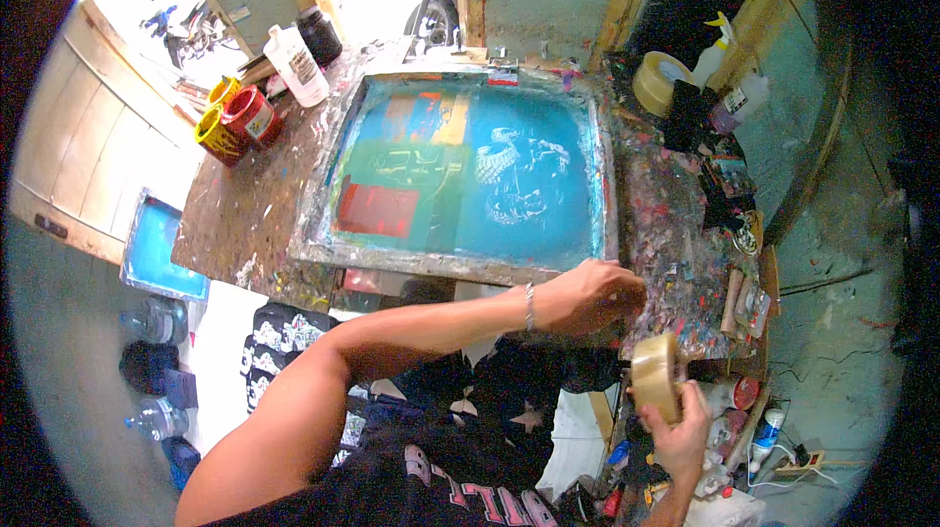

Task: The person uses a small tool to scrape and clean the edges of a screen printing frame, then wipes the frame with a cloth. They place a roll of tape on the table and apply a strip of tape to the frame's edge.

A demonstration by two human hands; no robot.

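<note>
My right hand (681, 429) grips a wide roll of clear brownish packing tape (656, 377) off the table's front right edge. Stretched across from the left, my left hand (593, 296) has its fingers curled together by the near right corner of a screen printing frame (411, 261). Whatever those fingers pinch is hidden. The roll is just below and to the right of that hand. Blue mesh (573, 174) fills the frame, with a pale motorbike design on its right half. Green, red and orange patches cover parts of its left half.
Yellow and red ink pots (253, 118) and a white bottle (297, 67) stand at the back left. Another tape roll (658, 83) and a spray bottle (715, 49) are at the back right. A smaller blue screen (162, 245) leans left of the paint-stained table (235, 223).
</note>
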